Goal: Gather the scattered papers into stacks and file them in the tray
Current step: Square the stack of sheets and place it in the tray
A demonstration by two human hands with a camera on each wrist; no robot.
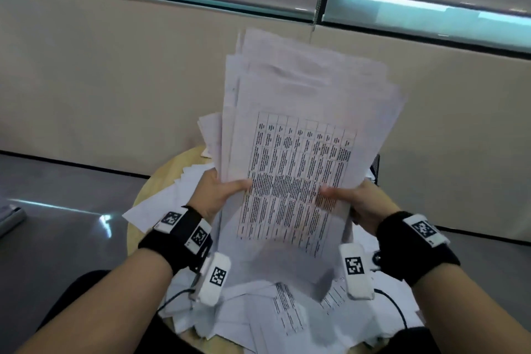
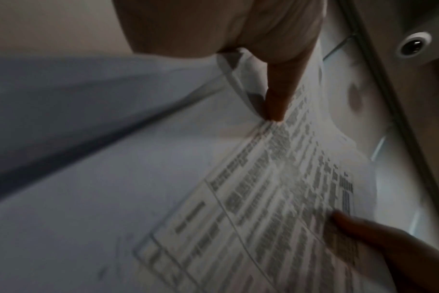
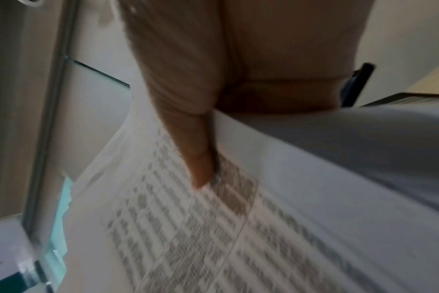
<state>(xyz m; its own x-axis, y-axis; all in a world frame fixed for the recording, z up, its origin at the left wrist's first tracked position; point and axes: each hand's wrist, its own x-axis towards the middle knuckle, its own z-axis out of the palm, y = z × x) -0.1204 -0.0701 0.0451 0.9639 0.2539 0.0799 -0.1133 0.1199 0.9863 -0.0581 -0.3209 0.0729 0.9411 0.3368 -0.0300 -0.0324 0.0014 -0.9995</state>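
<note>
Both hands grip a thick, uneven stack of white printed paper sheets: left hand and right hand thumbs pressed on top, fingers hidden behind.

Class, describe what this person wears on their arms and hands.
Both forearms are bare. Each wrist carries a black band bearing white tags printed with black square codes, plus a white box with a thin black cable. The left hand and right hand are ungloved.

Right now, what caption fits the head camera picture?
Both hands, left hand and right hand, hold up a paper stack above scattered papers.
</note>
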